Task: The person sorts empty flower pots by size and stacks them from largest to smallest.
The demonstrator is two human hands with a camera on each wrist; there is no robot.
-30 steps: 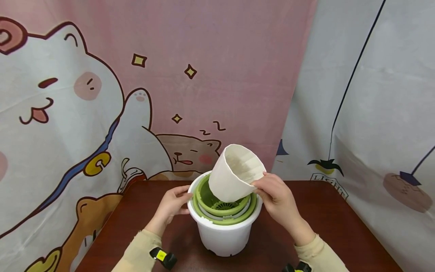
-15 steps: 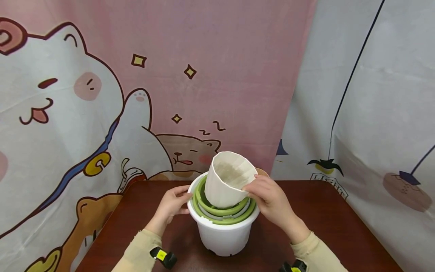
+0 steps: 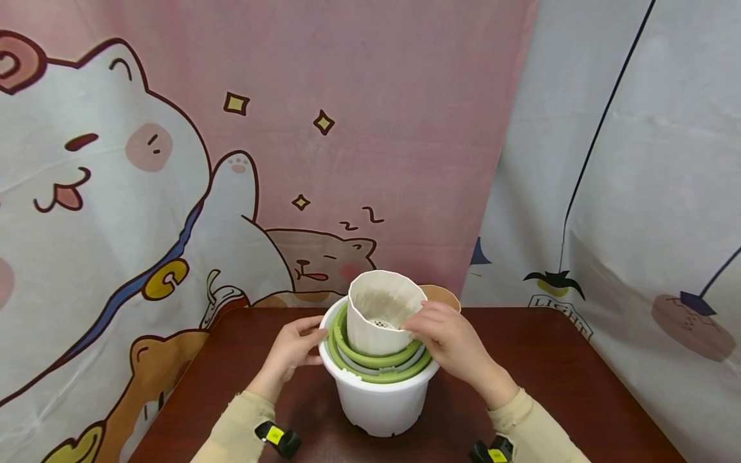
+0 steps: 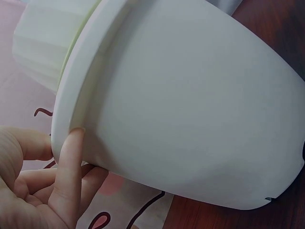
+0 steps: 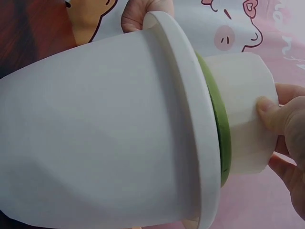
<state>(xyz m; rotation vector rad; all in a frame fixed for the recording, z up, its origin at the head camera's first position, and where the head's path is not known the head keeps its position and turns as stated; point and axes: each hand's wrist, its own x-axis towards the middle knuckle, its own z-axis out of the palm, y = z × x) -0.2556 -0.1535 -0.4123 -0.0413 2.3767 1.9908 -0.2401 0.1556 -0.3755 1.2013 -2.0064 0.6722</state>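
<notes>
A large white flowerpot (image 3: 379, 405) stands upright on the table. Green pots (image 3: 370, 378) and a grey one (image 3: 399, 370) are nested inside it, their rims showing as rings. My left hand (image 3: 294, 347) grips the big pot's rim on its left side, thumb on the outer wall in the left wrist view. A smaller cream-white faceted pot (image 3: 370, 337) with a holed bottom sits partly down inside the inner green pot, nearly upright. With my right hand (image 3: 442, 334) I pinch its rim at the right. Its lower part is hidden in the stack.
A dark reddish-brown table (image 3: 231, 399) lies under the pots. Just behind its far edge hangs a pink and white cloth (image 3: 405, 161) with cartoon animals. A black wrist camera (image 3: 279, 439) is strapped to the left sleeve, another (image 3: 492, 451) to the right.
My right hand has moved down and left with the cream-white pot, lowering it into the green pot and tipping it more upright. The left hand and the big pot have stayed put.
</notes>
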